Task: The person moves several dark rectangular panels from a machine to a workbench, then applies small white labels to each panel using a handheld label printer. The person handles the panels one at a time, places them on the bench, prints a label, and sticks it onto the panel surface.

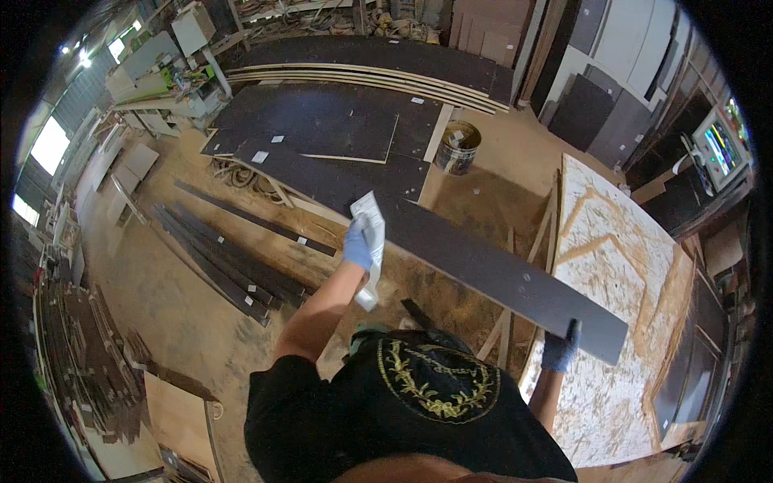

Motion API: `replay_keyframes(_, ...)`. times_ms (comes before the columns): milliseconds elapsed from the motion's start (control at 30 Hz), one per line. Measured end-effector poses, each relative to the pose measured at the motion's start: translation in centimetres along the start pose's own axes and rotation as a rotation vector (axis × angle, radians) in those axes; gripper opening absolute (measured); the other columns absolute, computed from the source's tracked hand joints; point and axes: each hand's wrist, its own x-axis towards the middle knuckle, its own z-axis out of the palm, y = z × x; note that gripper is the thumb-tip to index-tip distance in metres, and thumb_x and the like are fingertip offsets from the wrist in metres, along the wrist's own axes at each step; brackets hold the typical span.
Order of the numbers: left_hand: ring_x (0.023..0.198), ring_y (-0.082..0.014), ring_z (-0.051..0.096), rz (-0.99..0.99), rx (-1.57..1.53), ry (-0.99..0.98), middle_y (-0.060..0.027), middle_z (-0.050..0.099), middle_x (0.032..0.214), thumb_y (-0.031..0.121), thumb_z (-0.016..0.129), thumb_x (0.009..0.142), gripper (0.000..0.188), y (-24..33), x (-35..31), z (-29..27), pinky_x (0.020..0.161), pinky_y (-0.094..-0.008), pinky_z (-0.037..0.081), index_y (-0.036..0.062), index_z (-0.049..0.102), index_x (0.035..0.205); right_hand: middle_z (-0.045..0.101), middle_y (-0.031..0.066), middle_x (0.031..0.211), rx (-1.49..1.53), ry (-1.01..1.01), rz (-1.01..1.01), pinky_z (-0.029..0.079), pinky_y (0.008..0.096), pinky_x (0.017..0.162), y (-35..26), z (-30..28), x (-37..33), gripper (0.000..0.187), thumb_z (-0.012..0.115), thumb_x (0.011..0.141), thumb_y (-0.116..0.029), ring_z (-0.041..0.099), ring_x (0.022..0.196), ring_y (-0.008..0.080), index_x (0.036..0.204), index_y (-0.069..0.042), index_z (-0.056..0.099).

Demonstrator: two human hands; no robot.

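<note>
Strip point(376, 236): silvery, gripped in gloved left hand point(357, 245)
Board point(483, 262): long, dark, near edge clasped by right hand point(560, 352)
Tabletop point(596, 402): white, scuffed, beneath board's right end

Brown dust point(594, 244) streaks the white surface point(596, 402) at right; dark strips point(244, 259) lie on the floor point(161, 298), left of centre.

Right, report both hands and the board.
Left hand holding pale strip. Right hand on dark board, near its end. Board overlaps pale worktable; bucket beyond.
</note>
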Motion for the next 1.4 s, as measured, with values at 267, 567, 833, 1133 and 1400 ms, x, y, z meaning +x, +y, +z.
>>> replay_keyframes(267, 0.086, -0.0211, 0.056, -0.189, -0.121, -0.01, -0.0043, 0.059, 0.1, 0.03, 0.048, 0.081, 0.029, -1.5, 20.7, 6.2, 0.079, -0.0335, 0.045, 0.0113, 0.057, 0.101, 0.047, 0.0053, 0.118, 0.002, -0.038, 0.152, 0.032, 0.0391, 0.094, 14.4, 19.2, 12.4, 0.046, 0.057, 0.08, -0.037, 0.041, 0.109, 0.0226, 0.115, -0.009, 0.048)
replay_keyframes(567, 0.092, -0.0237, 0.055, -0.349, 0.069, -0.172, -0.0094, 0.056, 0.1, 0.019, 0.048, 0.082, 0.03, 1.8, 35.0, 8.7, 0.08, -0.0373, 0.045, 0.0044, 0.049, 0.108, 0.051, 0.0084, 0.103, -0.276, -0.101, 0.691, 0.041, 0.0371, 0.08, 27.9, 39.5, 29.8, 0.044, 0.06, 0.076, -0.038, 0.048, 0.093, 0.0232, 0.109, -0.011, 0.049)
replay_keyframes(833, 0.08, -0.0135, 0.053, -0.409, 0.472, -0.379, -0.0054, 0.056, 0.089, 0.016, 0.046, 0.084, 0.023, -8.3, 32.5, 22.4, 0.071, -0.0273, 0.045, 0.0, 0.052, 0.099, 0.06, 0.0062, 0.086, -0.467, -0.531, 0.554, 0.046, 0.028, 0.066, 34.1, 41.0, 48.1, 0.044, 0.058, 0.076, -0.047, 0.057, 0.079, 0.0139, 0.093, -0.006, 0.057)
replay_keyframes(1133, 0.081, -0.0143, 0.054, -0.296, 0.73, -0.84, -0.0062, 0.057, 0.091, 0.023, 0.051, 0.083, 0.027, -27.1, 41.1, 43.4, 0.073, -0.03, 0.043, 0.0, 0.055, 0.097, 0.038, 0.0121, 0.129, -0.129, -0.483, 0.552, 0.025, 0.0372, 0.099, 14.0, 27.6, 57.5, 0.063, 0.036, 0.086, -0.05, 0.035, 0.119, 0.0234, 0.125, -0.002, 0.037)
replay_keyframes(1400, 0.078, -0.0127, 0.054, -0.643, 0.614, -0.96, -0.0041, 0.058, 0.087, 0.021, 0.056, 0.08, 0.023, -44.2, 45.2, 59.8, 0.07, -0.0288, 0.045, 0.0031, 0.058, 0.095, 0.058, 0.0036, 0.09, -0.578, -0.107, 0.023, 0.042, 0.025, 0.076, 3.4, 23.0, 68.4, 0.027, 0.059, 0.082, -0.021, 0.051, 0.084, 0.0104, 0.1, -0.003, 0.055)
